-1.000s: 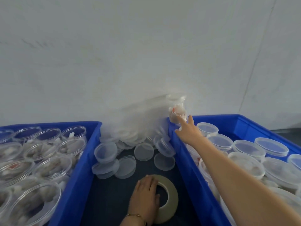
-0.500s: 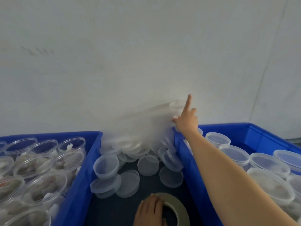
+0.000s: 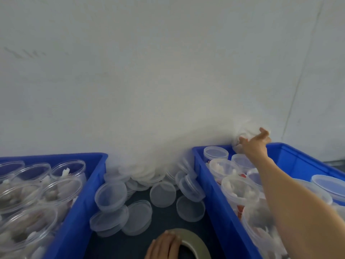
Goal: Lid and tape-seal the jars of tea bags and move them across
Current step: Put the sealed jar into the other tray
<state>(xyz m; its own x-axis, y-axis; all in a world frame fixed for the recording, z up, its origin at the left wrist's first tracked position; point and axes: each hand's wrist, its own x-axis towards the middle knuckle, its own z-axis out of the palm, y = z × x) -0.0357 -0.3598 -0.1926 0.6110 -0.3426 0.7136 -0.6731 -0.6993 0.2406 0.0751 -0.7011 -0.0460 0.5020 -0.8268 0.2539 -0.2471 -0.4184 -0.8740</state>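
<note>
Blue right bin (image 3: 298, 157): right hand (image 3: 255, 144) grips a blurred jar (image 3: 238, 146) at the far corner, placing step. Left hand (image 3: 164, 246) rests flat on the tape roll (image 3: 196, 240). Next: release, fetch another jar.

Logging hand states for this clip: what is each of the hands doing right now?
Left hand: open, fingers resting flat on the tape roll.
Right hand: gripping a jar at the far end of the right blue bin.

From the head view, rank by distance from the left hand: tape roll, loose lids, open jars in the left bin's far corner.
1. Beige tape roll, under the left hand.
2. Clear loose lid, just ahead.
3. Open clear jar, far corner of the left blue bin.
</note>
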